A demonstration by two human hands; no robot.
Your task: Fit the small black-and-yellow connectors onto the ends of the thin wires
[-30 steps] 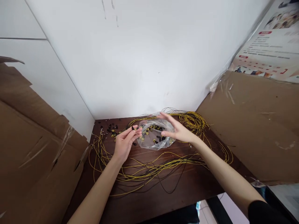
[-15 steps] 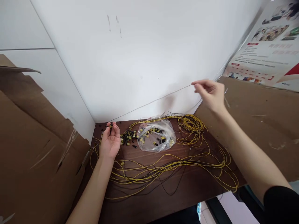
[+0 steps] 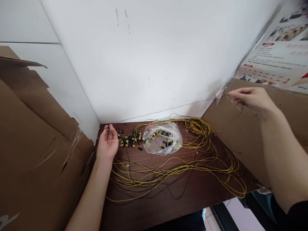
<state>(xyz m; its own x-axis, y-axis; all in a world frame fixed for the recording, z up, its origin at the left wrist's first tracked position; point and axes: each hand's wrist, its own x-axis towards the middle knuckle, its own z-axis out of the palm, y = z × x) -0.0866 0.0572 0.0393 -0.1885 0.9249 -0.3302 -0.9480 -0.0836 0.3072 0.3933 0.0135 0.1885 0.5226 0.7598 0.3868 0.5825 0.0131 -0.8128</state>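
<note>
White wall (image 3: 154, 57) backs the brown wooden desk (image 3: 144, 211). Right of the clear plastic bag (image 3: 177, 133), the bare right hand (image 3: 252, 98), grip pinched, has drawn the thin dark wire (image 3: 192, 104) farther, seemingly freeing length; leftward, the bare left hand (image 3: 107, 142) half-curls, contents unclear.

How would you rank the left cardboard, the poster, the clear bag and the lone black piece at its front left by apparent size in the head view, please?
Largest to smallest:
1. Left cardboard
2. Poster
3. Clear bag
4. Black piece
</note>
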